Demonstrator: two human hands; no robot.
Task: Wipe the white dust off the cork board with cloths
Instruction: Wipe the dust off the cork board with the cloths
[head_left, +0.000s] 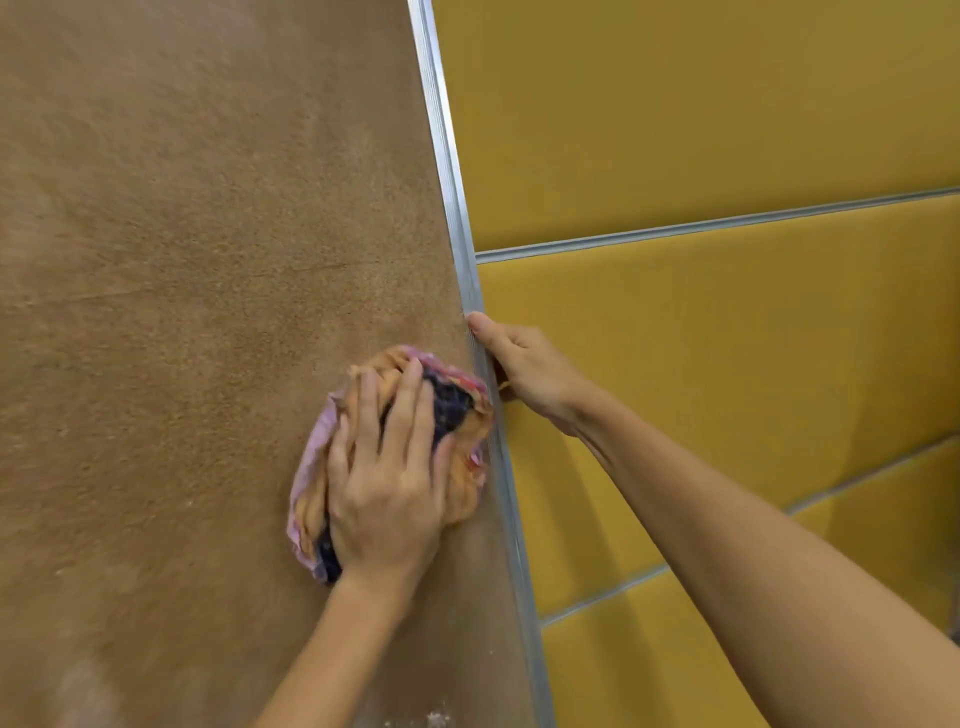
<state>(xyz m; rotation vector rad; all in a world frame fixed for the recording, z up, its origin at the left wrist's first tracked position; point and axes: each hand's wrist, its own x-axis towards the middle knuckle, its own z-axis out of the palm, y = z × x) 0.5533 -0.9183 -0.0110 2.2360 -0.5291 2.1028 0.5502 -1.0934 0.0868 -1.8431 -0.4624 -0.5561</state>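
Note:
A large brown cork board (197, 249) fills the left of the view, edged on the right by a silver metal frame (457, 208). My left hand (389, 478) presses a bunched pink, orange and dark cloth (457, 400) flat against the board near the frame, fingers fairly straight. My right hand (524, 369) grips the frame from the right side, thumb on the front of the edge, fingers hidden behind it. Faint white dust (83, 686) smears the board at the lower left, and white specks (436, 719) lie at the bottom edge.
Behind the board stands a wall of yellow padded panels (701, 130) split by thin silver strips (727, 223). Both my forearms reach in from the bottom right.

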